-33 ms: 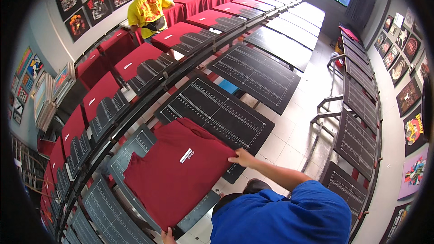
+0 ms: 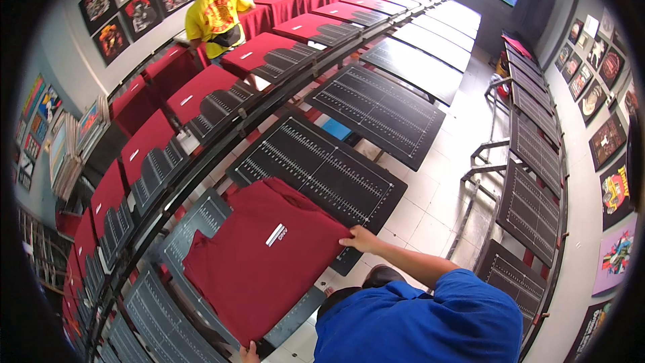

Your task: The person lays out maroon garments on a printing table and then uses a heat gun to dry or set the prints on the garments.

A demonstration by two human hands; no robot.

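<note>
A dark red T-shirt (image 2: 248, 279) with a small white print lies over a grey printing board (image 2: 295, 314) in front of me. Its sleeves and neck end point away, toward the rail. My right hand (image 2: 363, 238) is closed on the shirt's right bottom corner, close to the neighbouring black board. At the lower edge of the view, my left hand (image 2: 249, 353) grips the other bottom corner; only part of this hand shows. Between the two hands the hem runs across the board's near end.
Black boards with white measuring marks (image 2: 319, 168) line the rail (image 2: 201, 175). Beyond it, more boards carry red shirts (image 2: 201, 91). A person in a yellow shirt (image 2: 218, 17) stands at the far left. Another board row (image 2: 531, 205) runs along the right wall, across a tiled aisle (image 2: 430, 195).
</note>
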